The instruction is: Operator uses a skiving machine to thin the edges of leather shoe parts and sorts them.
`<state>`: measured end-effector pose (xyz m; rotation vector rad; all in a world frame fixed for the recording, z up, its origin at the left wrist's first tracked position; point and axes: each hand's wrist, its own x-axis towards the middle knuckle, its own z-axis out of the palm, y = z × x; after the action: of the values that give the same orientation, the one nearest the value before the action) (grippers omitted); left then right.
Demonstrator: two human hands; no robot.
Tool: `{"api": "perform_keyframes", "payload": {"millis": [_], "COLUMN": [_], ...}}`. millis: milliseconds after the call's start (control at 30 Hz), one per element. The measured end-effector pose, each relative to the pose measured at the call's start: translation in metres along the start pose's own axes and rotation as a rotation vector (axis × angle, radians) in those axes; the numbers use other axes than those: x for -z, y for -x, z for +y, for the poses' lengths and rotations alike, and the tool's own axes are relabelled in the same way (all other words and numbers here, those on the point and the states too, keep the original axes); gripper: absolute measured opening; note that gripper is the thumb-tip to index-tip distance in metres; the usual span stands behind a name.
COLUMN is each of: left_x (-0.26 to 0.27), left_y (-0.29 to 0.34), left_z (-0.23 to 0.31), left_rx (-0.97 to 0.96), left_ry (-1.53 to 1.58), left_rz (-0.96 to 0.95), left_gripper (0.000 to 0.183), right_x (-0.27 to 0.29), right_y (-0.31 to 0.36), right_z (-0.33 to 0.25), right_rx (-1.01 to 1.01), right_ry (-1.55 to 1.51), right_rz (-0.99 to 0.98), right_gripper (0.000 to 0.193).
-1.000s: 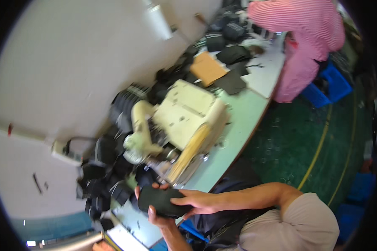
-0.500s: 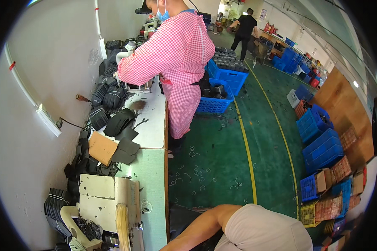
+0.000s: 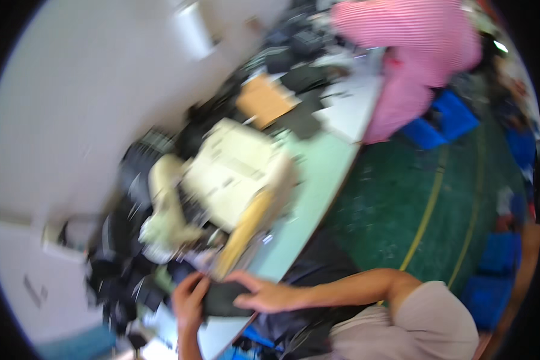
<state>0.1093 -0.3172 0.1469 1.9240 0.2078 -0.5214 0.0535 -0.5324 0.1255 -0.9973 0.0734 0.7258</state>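
A dark, flat, flexible-looking piece lies between my two hands at the table's near edge. My left hand grips its left side, with thumb and fingers closed at the edge. From the right, my right hand holds the other side, its thumb lying over the top surface. Just beyond my fingertips stands a cream-coloured machine with a yellowish strip down its near side. Motion blur hides the finer details of the piece and of the machine's working end.
Dark stacked pieces crowd the wall side of the machine. A tan board lies farther along the pale green table. A co-worker in a pink checked gown stands at the far end, near blue crates.
The view has swung down and to the left, so the machine and table now appear tilted. Both my hands have come into sight, holding the dark piece; before, only my right arm showed.
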Motion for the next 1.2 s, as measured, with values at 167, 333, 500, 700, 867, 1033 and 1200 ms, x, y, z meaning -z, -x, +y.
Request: {"api": "perform_keyframes", "payload": {"millis": [167, 333, 500, 700, 867, 1033, 1200], "left_x": [-0.002, 0.002, -0.011, -0.007, -0.004, -0.003, 0.001], "left_y": [-0.011, -0.025, -0.034, -0.046, -0.041, -0.049, -0.046], "left_z": [0.009, 0.002, 0.011, 0.02, -0.01, 0.011, -0.003], "left_rx": [0.005, 0.152, 0.184, 0.237, 0.154, 0.27, 0.136], "left_ry": [0.077, -0.35, -0.469, -0.461, -0.024, -0.361, 0.103], "left_rz": [-0.089, 0.04, 0.081, 0.094, 0.059, 0.062, -0.085], "left_gripper": [0.029, 0.04, 0.04, 0.036, 0.033, 0.035, 0.037], "right_x": [0.011, 0.005, 0.019, 0.022, 0.029, 0.02, 0.024], "right_y": [-0.006, -0.016, -0.018, -0.026, -0.022, -0.026, -0.021], "right_z": [0.018, 0.033, 0.025, 0.008, 0.012, 0.02, 0.015], "right_rx": [0.013, 0.043, -0.036, -0.002, 0.084, 0.121, 0.177], "right_ry": [-0.062, -0.029, -0.08, -0.137, -0.198, -0.26, -0.37], "right_rz": [0.087, 0.128, 0.205, 0.207, 0.279, 0.27, 0.313], "right_gripper": [0.041, 0.037, 0.031, 0.032, 0.034, 0.037, 0.039]}}
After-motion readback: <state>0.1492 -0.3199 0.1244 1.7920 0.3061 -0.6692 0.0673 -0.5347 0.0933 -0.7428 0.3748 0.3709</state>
